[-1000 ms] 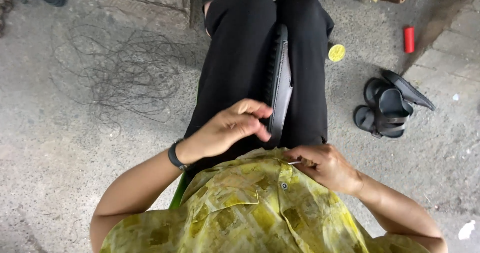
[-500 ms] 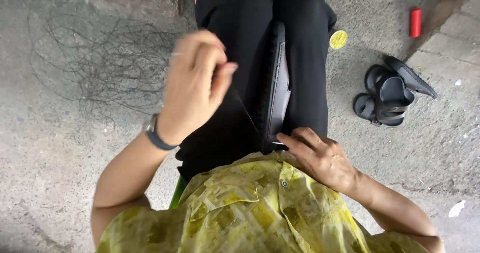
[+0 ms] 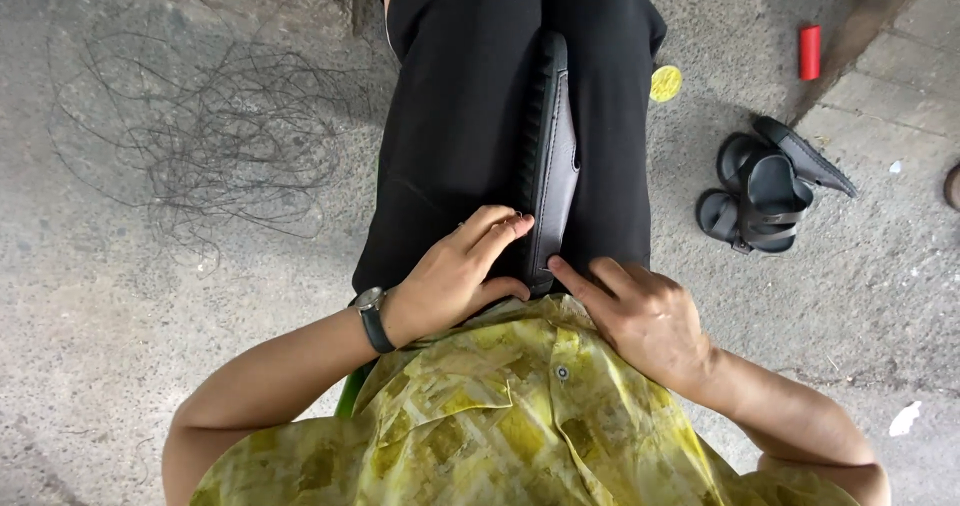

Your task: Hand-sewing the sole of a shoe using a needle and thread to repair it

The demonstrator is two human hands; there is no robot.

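Observation:
A black sandal (image 3: 556, 146) stands on edge, clamped between my thighs in black trousers (image 3: 455, 116), its ribbed sole facing left. My left hand (image 3: 455, 276), with a dark wristwatch (image 3: 371, 313), is at the sandal's near end, fingers and thumb closed around its left edge. On the other side my right hand (image 3: 640, 311) grips the same near end, its fingertips pressed on the leather. Whether either hand also pinches a needle or thread cannot be made out. My yellow patterned shirt (image 3: 500, 416) fills the bottom of the view.
A loose tangle of thin dark thread (image 3: 200, 136) lies on the concrete floor to the left. A pair of black sandals (image 3: 765, 191), a yellow round lid (image 3: 665, 83) and a red cylinder (image 3: 809, 52) lie to the right, beside paving bricks (image 3: 900, 86).
My left hand rose high above my thigh, drawing a thin thread up from the sandal, and has come back down to its near end. The right hand stayed at the sandal.

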